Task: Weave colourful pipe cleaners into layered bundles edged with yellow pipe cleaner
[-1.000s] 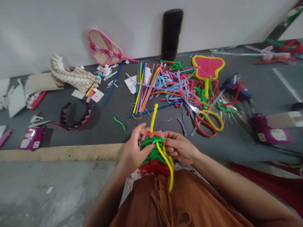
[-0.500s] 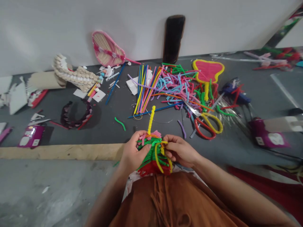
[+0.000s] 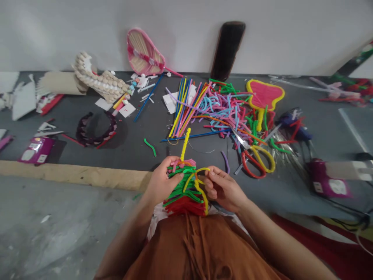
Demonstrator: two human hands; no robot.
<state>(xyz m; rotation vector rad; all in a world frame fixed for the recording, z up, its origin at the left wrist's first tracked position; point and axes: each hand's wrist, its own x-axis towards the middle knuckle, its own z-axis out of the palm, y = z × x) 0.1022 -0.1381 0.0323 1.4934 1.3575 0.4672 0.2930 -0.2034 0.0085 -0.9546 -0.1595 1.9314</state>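
A pipe-cleaner craft (image 3: pixel 182 188) rests at my lap by the table edge, with rows of green, red below and pink at the top. A twisted yellow stem (image 3: pixel 185 144) sticks up from its top. My left hand (image 3: pixel 164 179) is closed on the craft's left side, thumb lying over the green rows. Between the thumb and fingertips of my right hand (image 3: pixel 223 186) is the end of a yellow pipe cleaner (image 3: pixel 203 170), which loops at the craft's right edge. More yellow runs down that edge.
Scissors (image 3: pixel 253 161) with red and yellow handles lie right of a heap of cut pipe cleaners (image 3: pixel 218 105). A pink fan shape (image 3: pixel 265 94) edged in yellow lies behind. A phone (image 3: pixel 229 50) leans on the wall. A dark headband (image 3: pixel 96 132) sits left.
My right hand has pulled the yellow pipe cleaner's end up and outward, so its loop now spreads differently. The left hand keeps its hold. The view has shifted slightly.
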